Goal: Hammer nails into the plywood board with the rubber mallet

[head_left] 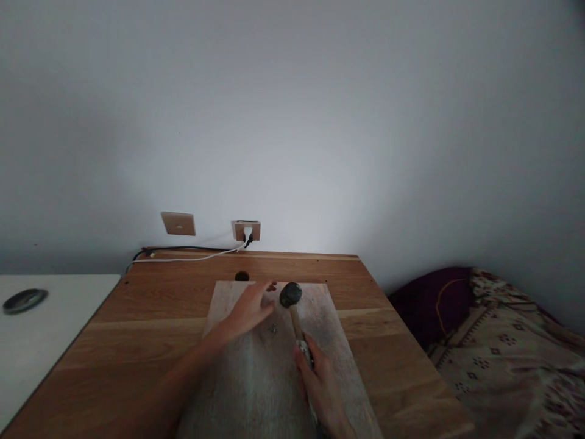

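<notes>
the right hand [322,381] is clenched around the wooden handle of a hammer [292,305], whose dark head hangs just above the far part of a pale board [256,378] lying on the wooden table [150,317]. the left hand [249,308] rests flat and released on the board, fingers [267,286] spread close beside the hammer head, gripping nothing. something small and dark, perhaps a nail [273,329], sits on the board between the hands, too small to be sure. this looks like the striking stage; the next blow calls for the left fingers to stay clear of the head and a straight drop onto the mark. a white cable [196,257] runs to a wall socket [247,230] behind
</notes>
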Available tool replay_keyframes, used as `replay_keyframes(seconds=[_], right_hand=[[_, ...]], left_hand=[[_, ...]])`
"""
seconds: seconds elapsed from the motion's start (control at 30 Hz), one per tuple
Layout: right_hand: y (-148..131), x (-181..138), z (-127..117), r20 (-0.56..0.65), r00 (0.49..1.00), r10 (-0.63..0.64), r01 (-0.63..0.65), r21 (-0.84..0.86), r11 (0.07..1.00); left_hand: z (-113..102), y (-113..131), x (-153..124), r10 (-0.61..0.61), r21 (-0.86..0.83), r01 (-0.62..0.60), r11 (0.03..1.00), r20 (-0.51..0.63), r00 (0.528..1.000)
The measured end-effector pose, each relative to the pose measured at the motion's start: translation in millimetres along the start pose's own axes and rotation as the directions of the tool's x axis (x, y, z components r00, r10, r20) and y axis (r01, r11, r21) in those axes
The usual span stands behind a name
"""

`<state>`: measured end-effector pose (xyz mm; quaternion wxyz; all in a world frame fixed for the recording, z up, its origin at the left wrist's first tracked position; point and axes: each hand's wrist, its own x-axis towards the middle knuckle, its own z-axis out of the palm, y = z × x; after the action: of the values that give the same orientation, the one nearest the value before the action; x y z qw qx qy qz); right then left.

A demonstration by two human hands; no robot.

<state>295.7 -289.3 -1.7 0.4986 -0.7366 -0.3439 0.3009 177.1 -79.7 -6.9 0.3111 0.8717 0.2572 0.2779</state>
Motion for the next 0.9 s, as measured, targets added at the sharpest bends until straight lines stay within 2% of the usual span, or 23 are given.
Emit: replay_keyframes(seconds=[0.07,0.13,0.2,0.33,0.47,0.53,0.6,0.67,0.8,0.9], right_hand=[[10,-5,-1,-0.018,1.000,-0.001,0.002,0.013,1.000],[21,-10,-2,-0.049,0.999,0.018,-0.016,0.025,1.000],[28,-15,-4,-0.092,0.995,0.033,-0.030,0.033,0.999],[30,-17,-5,-0.121,0.992,0.039,-0.034,0.040,0.999],[27,-14,-2,-0.079,0.993,0.086,-0.081,0.072,0.994],[27,-14,0,-0.077,0.993,0.093,-0.087,0.078,0.993],[27,-14,0,-0.066,0.994,0.085,-0.081,0.069,0.994],[26,-15,0,-0.052,0.996,0.076,-0.073,0.060,0.995],[22,-16,-1,-0.056,0.995,0.081,-0.078,0.062,0.995],[20,-16,-2,-0.049,0.995,0.085,-0.082,0.067,0.994]], left_hand=[[-8,9,-17,0.088,0.115,-0.102,0.988,0.124,0.988],[-12,18,-34,0.167,0.202,-0.227,0.953,0.276,0.947],[-11,25,-48,0.235,0.265,-0.342,0.902,0.363,0.902],[-2,27,-57,0.324,0.390,-0.475,0.789,0.392,0.861],[8,27,-56,0.358,0.495,-0.524,0.693,0.395,0.846],[10,28,-56,0.376,0.509,-0.529,0.679,0.378,0.846],[11,30,-55,0.370,0.490,-0.515,0.703,0.367,0.854],[8,30,-52,0.315,0.437,-0.450,0.779,0.348,0.883],[-7,23,-33,0.099,0.156,-0.148,0.977,0.283,0.954],[-18,15,-15,-0.024,-0.023,0.030,0.999,0.247,0.969]])
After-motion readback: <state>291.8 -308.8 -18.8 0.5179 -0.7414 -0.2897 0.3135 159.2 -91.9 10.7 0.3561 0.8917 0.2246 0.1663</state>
